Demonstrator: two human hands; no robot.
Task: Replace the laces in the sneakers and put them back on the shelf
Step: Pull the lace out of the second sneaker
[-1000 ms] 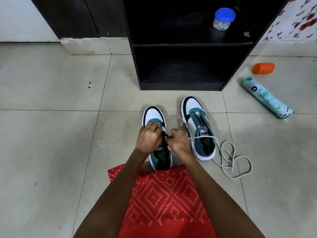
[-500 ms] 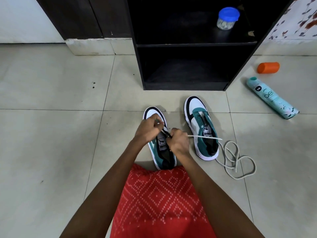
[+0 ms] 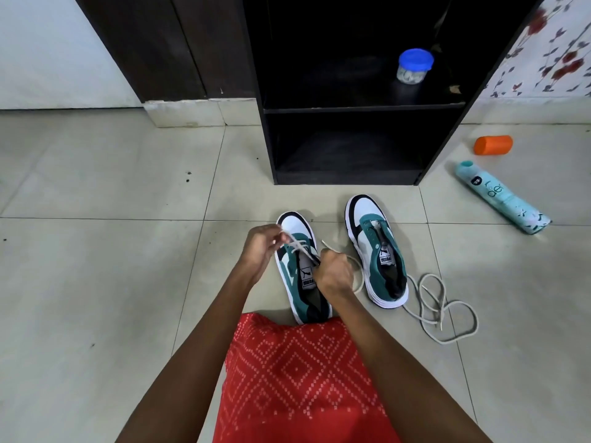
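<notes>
Two teal, white and black sneakers stand on the tiled floor before a dark shelf unit (image 3: 351, 105). Over the left sneaker (image 3: 295, 279) my left hand (image 3: 260, 244) pinches one end of a pale lace (image 3: 300, 246), drawn taut up and left across the eyelets. My right hand (image 3: 334, 271) grips the lace's other part at the sneaker's right side, with a free end poking up and a loop hanging beside it. The right sneaker (image 3: 377, 251) has no lace in it. A second pale lace (image 3: 444, 308) lies coiled on the floor at its right.
A jar with a blue lid (image 3: 414, 65) stands on the upper shelf; the lower shelf looks dark and bare. An orange container (image 3: 492, 144) and a light blue spray can (image 3: 502, 196) lie on the floor at right. Red patterned cloth (image 3: 300, 378) covers my lap.
My left hand has pulled the lace end up and left, away from the right hand, which slid to the shoe's right side. The camera view also shifted slightly.
</notes>
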